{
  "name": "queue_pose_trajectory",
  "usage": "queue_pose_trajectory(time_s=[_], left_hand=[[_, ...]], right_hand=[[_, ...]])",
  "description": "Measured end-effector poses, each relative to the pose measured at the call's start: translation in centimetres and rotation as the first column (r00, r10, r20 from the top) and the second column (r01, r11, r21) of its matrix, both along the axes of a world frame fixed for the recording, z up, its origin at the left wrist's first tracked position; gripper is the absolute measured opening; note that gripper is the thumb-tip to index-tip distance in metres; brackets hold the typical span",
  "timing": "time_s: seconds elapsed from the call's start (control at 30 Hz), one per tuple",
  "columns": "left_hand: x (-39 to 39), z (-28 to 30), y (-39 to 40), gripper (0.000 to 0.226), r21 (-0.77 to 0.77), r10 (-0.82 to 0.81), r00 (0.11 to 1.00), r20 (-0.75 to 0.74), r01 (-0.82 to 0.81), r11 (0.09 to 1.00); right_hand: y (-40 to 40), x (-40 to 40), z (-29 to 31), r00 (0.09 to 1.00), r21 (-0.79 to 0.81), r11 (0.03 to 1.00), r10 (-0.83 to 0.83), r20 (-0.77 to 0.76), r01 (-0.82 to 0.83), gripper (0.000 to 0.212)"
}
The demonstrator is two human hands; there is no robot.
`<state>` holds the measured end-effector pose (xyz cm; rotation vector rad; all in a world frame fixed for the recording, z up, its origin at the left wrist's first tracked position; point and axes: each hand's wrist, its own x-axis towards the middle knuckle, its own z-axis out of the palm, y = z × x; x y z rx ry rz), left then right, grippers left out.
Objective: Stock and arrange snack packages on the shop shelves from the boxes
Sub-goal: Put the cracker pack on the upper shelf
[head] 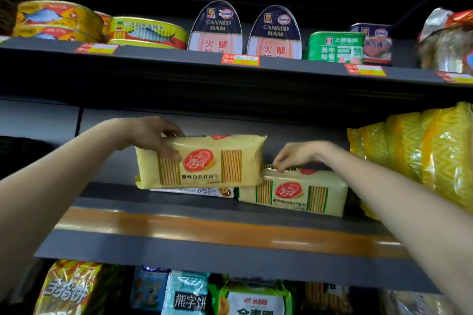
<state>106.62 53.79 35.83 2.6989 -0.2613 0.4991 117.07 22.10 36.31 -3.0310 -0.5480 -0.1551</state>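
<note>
My left hand (pixel 156 135) grips the upper left end of a pale yellow cracker pack (pixel 202 163) with a red round logo, held on top of a white cookie pack (pixel 194 191) lying flat on the middle shelf (pixel 204 230). To its right, a second yellow cracker pack (pixel 294 193) lies on the shelf. My right hand (pixel 297 155) reaches over it, fingertips curled down onto its top back edge, where red print of another pack behind shows.
Large yellow bags (pixel 422 153) fill the shelf's right end. The shelf above carries fish tins (pixel 58 22), two canned ham tins (pixel 245 30) and a green tin (pixel 335 46). Snack bags (pixel 186 294) stand on the shelf below. Bare shelf lies left of the packs.
</note>
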Motion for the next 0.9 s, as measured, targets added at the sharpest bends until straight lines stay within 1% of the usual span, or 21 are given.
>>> queue_pose_trajectory(time_s=[0.07, 0.1, 0.2, 0.3, 0.33, 0.47, 0.53, 0.6, 0.63, 0.7, 0.77, 0.8, 0.83, 0.9], left_hand=[[0.3, 0.0, -0.6, 0.061, 0.08, -0.016, 0.998, -0.054, 0.02, 0.997], [0.7, -0.2, -1.1, 0.059, 0.134, -0.001, 0.997, -0.076, 0.011, 0.991], [2.4, -0.7, -2.9, 0.059, 0.232, 0.023, 0.996, -0.087, -0.002, 0.973], [4.4, -1.5, -4.7, 0.061, 0.295, 0.007, 0.997, -0.072, 0.015, 0.955], [5.0, -1.7, -5.5, 0.061, 0.316, -0.008, 0.997, -0.075, 0.031, 0.948], [6.7, -1.6, -9.2, 0.061, 0.341, -0.127, 0.987, -0.1, 0.154, 0.927], [7.1, -1.4, -11.4, 0.06, 0.361, -0.184, 0.978, -0.099, 0.208, 0.909], [7.5, -1.5, -13.6, 0.061, 0.39, -0.215, 0.974, -0.076, 0.228, 0.892], [7.6, -1.6, -14.5, 0.062, 0.404, -0.225, 0.972, -0.063, 0.231, 0.885], [8.0, -1.8, -16.1, 0.062, 0.431, -0.232, 0.972, -0.039, 0.226, 0.874], [8.4, -2.1, -17.2, 0.06, 0.468, -0.226, 0.974, -0.009, 0.204, 0.86], [8.6, -2.3, -17.6, 0.058, 0.486, -0.221, 0.975, 0.012, 0.187, 0.854], [8.9, -2.4, -18.0, 0.057, 0.503, -0.211, 0.977, 0.029, 0.168, 0.848], [9.4, -2.8, -18.6, 0.055, 0.525, -0.16, 0.986, 0.042, 0.114, 0.843]], right_hand=[[-0.2, 0.7, 0.1, 0.997, 0.102, 0.994, -0.028, -0.067, 0.035, 0.024], [-0.2, 1.2, 0.1, 0.996, 0.107, 0.993, -0.046, -0.073, 0.054, 0.025], [-0.3, 1.6, 0.1, 0.999, 0.038, 0.999, -0.035, -0.011, 0.035, 0.024], [-0.8, 1.1, 0.0, 0.999, 0.006, 1.0, 0.011, 0.037, -0.011, 0.03], [-1.1, 1.0, 0.0, 0.999, 0.018, 1.0, 0.023, 0.043, -0.024, 0.034], [-1.8, -0.1, 0.2, 0.998, 0.194, 0.981, 0.005, -0.056, 0.006, 0.05], [-2.1, -0.7, 0.1, 0.998, 0.245, 0.969, 0.016, -0.068, 0.002, 0.057], [-2.3, -1.5, -0.1, 0.998, 0.27, 0.963, 0.025, -0.06, -0.008, 0.062], [-2.4, -2.1, -0.2, 0.999, 0.225, 0.974, 0.024, -0.041, -0.014, 0.063], [-2.9, -2.7, -0.4, 1.0, 0.014, 1.0, 0.011, 0.006, -0.011, 0.067], [-3.6, -2.7, -0.5, 0.998, -0.192, 0.979, -0.07, 0.009, 0.07, 0.085], [-4.0, -2.4, -0.6, 0.993, -0.247, 0.962, -0.121, -0.001, 0.117, 0.095], [-4.3, -1.8, -0.8, 0.988, -0.276, 0.95, -0.151, 0.01, 0.148, 0.1], [-4.5, -0.8, -1.3, 0.989, -0.282, 0.949, -0.123, 0.086, 0.143, 0.098]])
